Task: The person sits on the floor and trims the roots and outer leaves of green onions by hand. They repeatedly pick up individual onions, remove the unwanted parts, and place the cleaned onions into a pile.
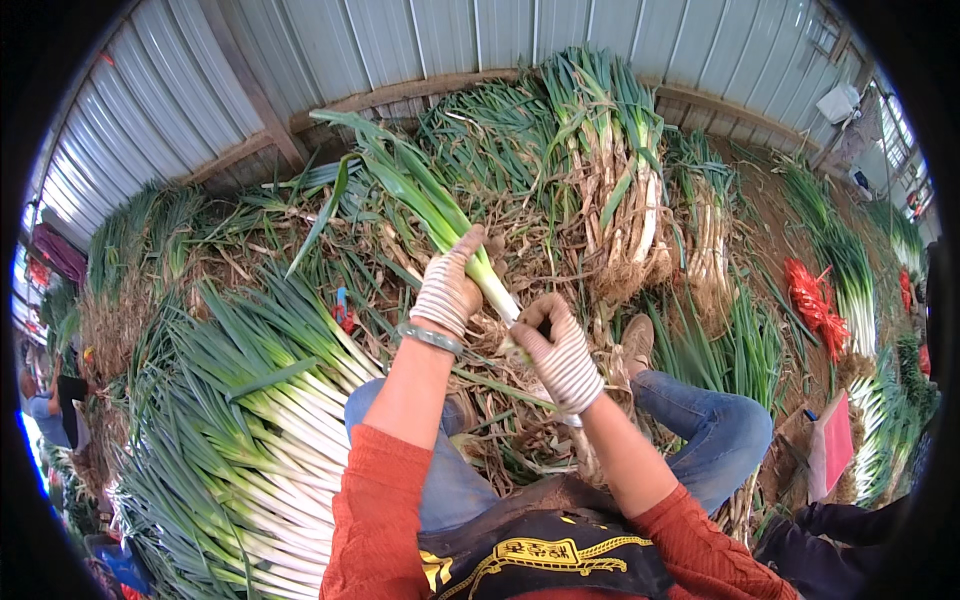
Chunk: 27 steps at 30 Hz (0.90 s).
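Note:
A long green onion [427, 199] slants across the middle, its leaves pointing to the upper left. My left hand [448, 289], in a dirty striped work glove, grips it where green turns white. My right hand [559, 349], gloved alike, closes its fingers on the white lower stalk, and strips of skin hang beside it. The root end is hidden by the right hand. Beneath both hands lies a litter of peeled dry leaves and skins [517, 420]. Left of my knee spreads a large pile of clean white-stalked green onions [277, 450].
Unpeeled onions with muddy roots [622, 195] lean near the corrugated metal wall [450, 37]. At right are red plastic twine [816, 307], bundled clean onions [832, 247] and a pink board [830, 446]. Another person [49, 412] is at far left; dark trousers [832, 547] show at lower right.

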Each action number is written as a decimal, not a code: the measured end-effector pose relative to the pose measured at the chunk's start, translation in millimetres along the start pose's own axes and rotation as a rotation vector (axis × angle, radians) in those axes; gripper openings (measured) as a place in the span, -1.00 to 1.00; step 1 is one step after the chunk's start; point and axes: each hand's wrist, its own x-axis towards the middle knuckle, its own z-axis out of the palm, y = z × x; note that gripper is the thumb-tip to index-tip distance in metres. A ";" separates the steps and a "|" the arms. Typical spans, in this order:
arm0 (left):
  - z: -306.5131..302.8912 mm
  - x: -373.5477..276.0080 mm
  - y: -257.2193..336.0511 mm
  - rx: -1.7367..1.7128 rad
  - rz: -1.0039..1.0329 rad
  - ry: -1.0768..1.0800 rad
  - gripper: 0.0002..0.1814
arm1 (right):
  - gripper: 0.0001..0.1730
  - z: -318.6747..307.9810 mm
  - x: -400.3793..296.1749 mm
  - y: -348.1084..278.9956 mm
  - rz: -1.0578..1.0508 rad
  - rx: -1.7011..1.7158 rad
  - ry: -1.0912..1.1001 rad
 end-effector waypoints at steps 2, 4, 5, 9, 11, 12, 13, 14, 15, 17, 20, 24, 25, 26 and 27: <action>0.6 -6.2 10.1 0.009 -0.005 -0.001 -0.75 | -0.67 -16.0 -3.4 -5.7 0.153 0.025 0.007; 2.3 -4.9 14.8 -0.051 0.016 0.008 -0.74 | -0.69 -39.7 -13.6 20.4 0.272 0.104 0.057; 1.9 -3.8 19.0 -0.104 0.029 0.013 -0.75 | -0.71 -47.8 -19.6 24.1 0.363 0.073 0.051; 2.6 -1.7 26.8 -0.082 0.086 0.026 -0.80 | -0.44 -60.0 -32.7 45.7 0.370 -0.220 -0.009; 1.5 -3.4 26.4 -0.077 0.100 0.014 -0.79 | -0.30 -56.6 -27.5 37.5 0.392 -0.351 -0.215; -3.1 -1.5 27.0 -0.047 0.110 -0.013 -0.79 | -0.32 -54.8 -20.0 39.7 0.435 -0.429 -0.350; -2.8 -1.7 28.5 -0.025 0.083 -0.030 -0.77 | -0.34 -55.0 -14.3 43.9 0.481 -0.507 -0.480; -3.1 -2.5 28.6 -0.036 0.107 -0.039 -0.76 | -0.36 -54.3 -14.4 48.9 0.521 -0.400 -0.473; -1.8 -7.5 33.2 -0.046 0.138 -0.044 -0.75 | -0.43 -50.3 -15.7 37.8 0.629 -0.114 -0.420; 2.8 -12.8 38.3 -0.036 0.196 -0.072 -0.70 | -0.49 -58.9 -5.8 36.5 0.588 -0.174 -0.376; 19.7 -30.6 33.7 0.190 0.251 -0.085 -0.64 | -0.50 -48.0 2.2 39.6 0.565 0.148 -0.333; 4.8 -11.2 14.7 0.160 0.228 -0.071 -0.76 | -0.52 -11.8 -0.4 29.1 0.603 0.327 -0.442; 5.3 -10.3 16.6 0.181 0.239 -0.040 -0.78 | -0.52 -6.8 -9.6 22.9 0.585 0.330 -0.480; 4.0 -8.4 20.6 0.179 0.203 -0.047 -0.79 | -0.51 -7.0 -18.9 17.8 0.643 0.241 -0.522; 3.6 -8.6 26.4 0.177 0.172 -0.058 -0.80 | -0.48 -16.2 -25.1 27.4 0.580 0.121 -0.659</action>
